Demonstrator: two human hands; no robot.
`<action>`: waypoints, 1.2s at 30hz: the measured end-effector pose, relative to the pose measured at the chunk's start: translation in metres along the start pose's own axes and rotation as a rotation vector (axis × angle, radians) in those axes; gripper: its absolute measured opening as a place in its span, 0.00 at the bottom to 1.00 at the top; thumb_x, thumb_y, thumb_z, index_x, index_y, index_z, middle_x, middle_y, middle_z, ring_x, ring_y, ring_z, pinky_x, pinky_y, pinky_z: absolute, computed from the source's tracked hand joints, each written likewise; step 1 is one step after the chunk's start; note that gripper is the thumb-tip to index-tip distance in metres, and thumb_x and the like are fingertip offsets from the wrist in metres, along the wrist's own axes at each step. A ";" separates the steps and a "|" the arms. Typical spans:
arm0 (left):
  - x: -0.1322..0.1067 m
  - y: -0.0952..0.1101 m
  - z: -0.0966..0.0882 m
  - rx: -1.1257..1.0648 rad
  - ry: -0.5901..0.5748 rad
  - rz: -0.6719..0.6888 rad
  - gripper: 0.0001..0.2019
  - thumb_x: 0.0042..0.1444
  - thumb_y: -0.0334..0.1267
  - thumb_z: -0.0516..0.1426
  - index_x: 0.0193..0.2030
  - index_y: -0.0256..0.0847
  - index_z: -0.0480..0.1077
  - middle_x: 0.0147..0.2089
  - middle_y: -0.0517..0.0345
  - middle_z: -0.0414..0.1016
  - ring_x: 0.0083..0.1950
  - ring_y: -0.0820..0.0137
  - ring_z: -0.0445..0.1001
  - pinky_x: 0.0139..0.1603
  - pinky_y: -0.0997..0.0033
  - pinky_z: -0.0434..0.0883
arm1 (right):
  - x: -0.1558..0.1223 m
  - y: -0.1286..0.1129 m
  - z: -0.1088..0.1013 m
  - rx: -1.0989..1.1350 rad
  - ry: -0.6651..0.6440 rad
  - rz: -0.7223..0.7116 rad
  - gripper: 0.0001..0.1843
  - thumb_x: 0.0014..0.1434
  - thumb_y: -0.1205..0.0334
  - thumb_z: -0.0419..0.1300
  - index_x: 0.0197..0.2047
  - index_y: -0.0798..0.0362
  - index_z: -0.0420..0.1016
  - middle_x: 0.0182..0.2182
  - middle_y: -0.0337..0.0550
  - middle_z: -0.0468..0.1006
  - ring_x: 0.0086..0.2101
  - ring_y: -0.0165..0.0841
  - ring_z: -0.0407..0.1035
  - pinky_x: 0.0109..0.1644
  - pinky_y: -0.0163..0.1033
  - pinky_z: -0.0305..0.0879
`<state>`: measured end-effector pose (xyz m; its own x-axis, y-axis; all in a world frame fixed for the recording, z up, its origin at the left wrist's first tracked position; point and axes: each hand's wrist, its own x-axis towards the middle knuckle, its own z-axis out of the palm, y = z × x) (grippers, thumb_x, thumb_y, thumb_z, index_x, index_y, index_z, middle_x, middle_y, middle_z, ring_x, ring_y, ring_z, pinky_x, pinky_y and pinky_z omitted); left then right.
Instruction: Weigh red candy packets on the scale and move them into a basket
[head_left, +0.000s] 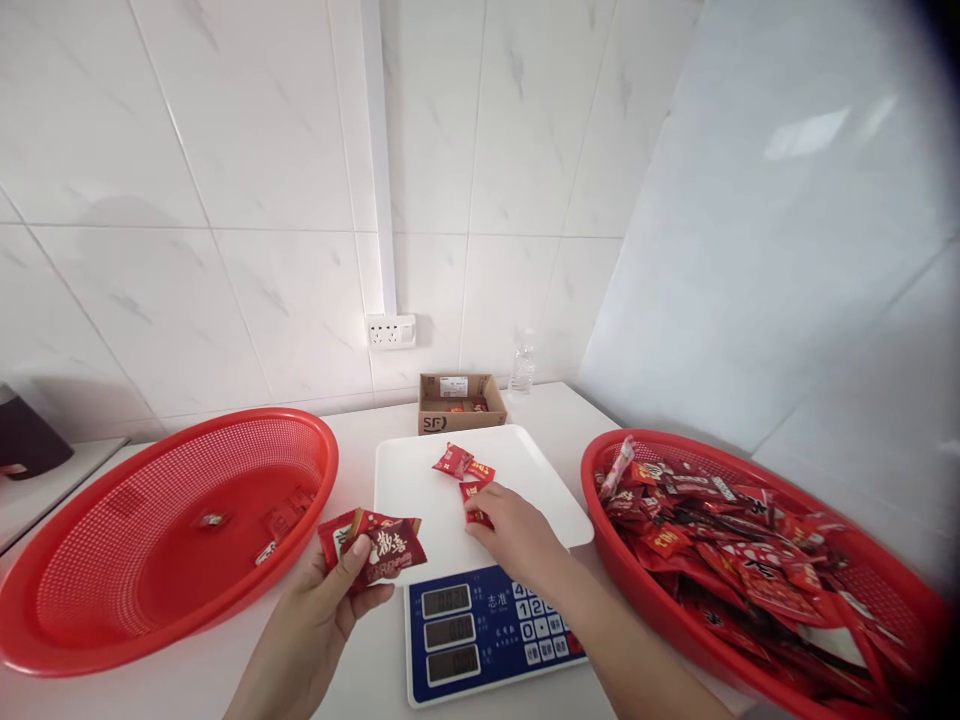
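Left hand point(337, 590) at near left clamped on red packets point(390, 548) — right hand point(517, 530), apart, pinching another packet point(469, 491) on white scale pan point(411, 475), farther right; likely light, slick, crinkly, best held by crimped edges.

Here we go, low and left of centre: a bare left hand point(346, 580), slim-fingered, its thumbnail point(362, 546) short and rounded! Right of centre, a bare right hand point(514, 525), and both slender forearms point(634, 635) uncovered down to the frame's bottom edge!
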<state>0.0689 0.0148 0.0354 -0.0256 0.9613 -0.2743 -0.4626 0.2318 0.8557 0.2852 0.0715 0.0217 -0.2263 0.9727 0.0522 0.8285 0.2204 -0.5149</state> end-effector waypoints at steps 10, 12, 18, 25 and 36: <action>-0.006 -0.003 0.004 0.021 -0.092 -0.037 0.18 0.45 0.44 0.66 0.43 0.44 0.73 0.41 0.59 0.79 0.40 0.67 0.77 0.35 0.73 0.76 | 0.005 0.000 0.007 0.010 0.054 -0.067 0.14 0.56 0.68 0.56 0.44 0.54 0.77 0.43 0.47 0.77 0.48 0.41 0.63 0.53 0.44 0.58; -0.007 -0.004 0.003 0.030 -0.100 -0.039 0.17 0.45 0.44 0.66 0.42 0.44 0.74 0.41 0.59 0.79 0.40 0.68 0.77 0.35 0.73 0.76 | 0.002 0.000 0.010 0.046 0.038 -0.098 0.13 0.55 0.71 0.54 0.41 0.55 0.78 0.41 0.46 0.78 0.46 0.40 0.65 0.51 0.42 0.60; -0.008 -0.007 0.006 0.069 -0.128 -0.059 0.17 0.45 0.45 0.66 0.43 0.44 0.74 0.43 0.58 0.78 0.39 0.69 0.75 0.34 0.72 0.76 | -0.005 -0.012 0.019 0.096 -0.023 -0.223 0.15 0.57 0.73 0.51 0.38 0.54 0.78 0.38 0.45 0.79 0.41 0.36 0.69 0.48 0.39 0.62; -0.012 -0.003 0.005 0.098 -0.135 -0.052 0.17 0.46 0.46 0.65 0.42 0.43 0.75 0.42 0.57 0.78 0.40 0.68 0.75 0.34 0.74 0.75 | 0.005 0.005 0.004 -0.167 0.100 0.008 0.18 0.59 0.64 0.52 0.52 0.52 0.72 0.52 0.49 0.71 0.52 0.44 0.61 0.53 0.47 0.59; -0.007 -0.010 0.010 0.103 -0.153 -0.076 0.19 0.45 0.48 0.66 0.42 0.41 0.74 0.41 0.56 0.78 0.39 0.69 0.75 0.36 0.73 0.75 | 0.023 -0.022 0.024 -0.035 0.054 -0.116 0.15 0.58 0.69 0.52 0.47 0.56 0.73 0.47 0.51 0.71 0.47 0.37 0.66 0.52 0.38 0.61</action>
<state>0.0820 0.0073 0.0332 0.1441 0.9501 -0.2768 -0.3647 0.3110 0.8777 0.2493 0.0876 0.0138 -0.2950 0.9427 0.1561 0.8157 0.3335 -0.4726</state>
